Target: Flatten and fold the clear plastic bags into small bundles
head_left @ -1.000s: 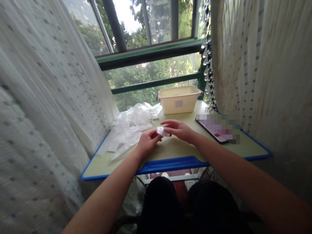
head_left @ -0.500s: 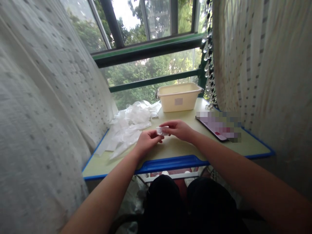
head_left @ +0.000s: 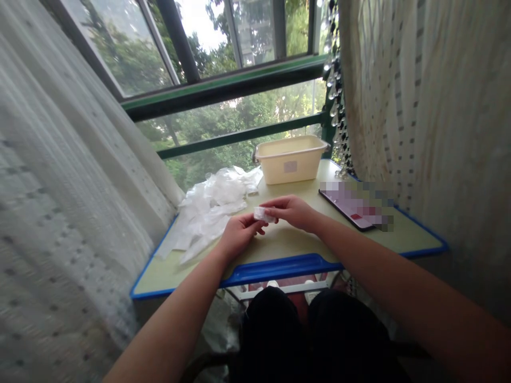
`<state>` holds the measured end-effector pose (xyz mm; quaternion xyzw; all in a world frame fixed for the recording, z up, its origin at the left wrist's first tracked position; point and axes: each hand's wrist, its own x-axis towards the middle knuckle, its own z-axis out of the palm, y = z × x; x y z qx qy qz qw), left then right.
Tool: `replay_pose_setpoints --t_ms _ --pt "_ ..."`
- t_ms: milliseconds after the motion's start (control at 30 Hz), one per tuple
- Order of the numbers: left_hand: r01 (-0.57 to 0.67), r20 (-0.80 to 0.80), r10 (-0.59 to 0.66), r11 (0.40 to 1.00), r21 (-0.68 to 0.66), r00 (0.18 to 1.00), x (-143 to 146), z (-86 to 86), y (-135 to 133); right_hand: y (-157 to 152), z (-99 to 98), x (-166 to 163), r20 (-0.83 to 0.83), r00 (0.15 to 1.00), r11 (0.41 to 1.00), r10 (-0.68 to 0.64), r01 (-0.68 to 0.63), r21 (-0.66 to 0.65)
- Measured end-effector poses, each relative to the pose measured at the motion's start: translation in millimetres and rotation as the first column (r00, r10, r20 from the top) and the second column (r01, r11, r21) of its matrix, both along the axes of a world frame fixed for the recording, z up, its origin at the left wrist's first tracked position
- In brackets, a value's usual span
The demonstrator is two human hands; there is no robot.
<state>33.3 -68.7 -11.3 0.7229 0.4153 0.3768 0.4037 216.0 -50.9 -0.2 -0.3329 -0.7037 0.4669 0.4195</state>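
Observation:
Between my two hands, above the middle of the table (head_left: 295, 242), is a small folded piece of clear plastic film (head_left: 263, 214). My left hand (head_left: 238, 232) pinches its left end from below, with the thumb and fingertips on it. On the right end, the fingers of my right hand (head_left: 294, 211) close over it. What may lie inside the folds cannot be made out. Just beyond my left hand spreads a loose heap of thin clear plastic bags (head_left: 211, 205).
A cream plastic tub (head_left: 293, 162) with a label stands at the table's far side. On the right lies a dark-edged flat device (head_left: 347, 207), partly blurred. Curtains (head_left: 72, 186) hang at both sides, with a beaded strand (head_left: 334, 96) by the window.
The plastic piece looks flatter and more squared between my fingers and sits slightly further left. My hands have barely moved. The view has shifted a little, with the left curtain moved aside.

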Motion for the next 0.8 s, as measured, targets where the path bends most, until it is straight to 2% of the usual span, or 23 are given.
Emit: replay_pose_setpoints --t_ms 233,467,633,800 --pt "-0.119 -0.039 0.12 0.992 0.028 0.992 0.0 -2.1 0.5 1.6 -5.8 -1.6 0.056 0.998 0.999 -0.005 0.003 0.036" --pt "-0.172 -0.121 0.188 0.976 0.131 0.975 -0.2 -6.8 2.1 4.5 -12.1 -2.9 0.171 0.981 0.977 -0.088 0.051 0.208" --pt "-0.109 -0.121 0.122 0.988 0.109 0.985 1.1 -6.1 0.7 5.4 -13.1 -1.7 0.215 0.973 0.972 -0.086 0.034 0.232" --pt "0.008 -0.022 -0.008 1.0 -0.025 1.0 0.3 -3.1 -2.4 7.9 -15.9 -0.7 0.18 0.983 0.981 -0.02 -0.015 0.192"
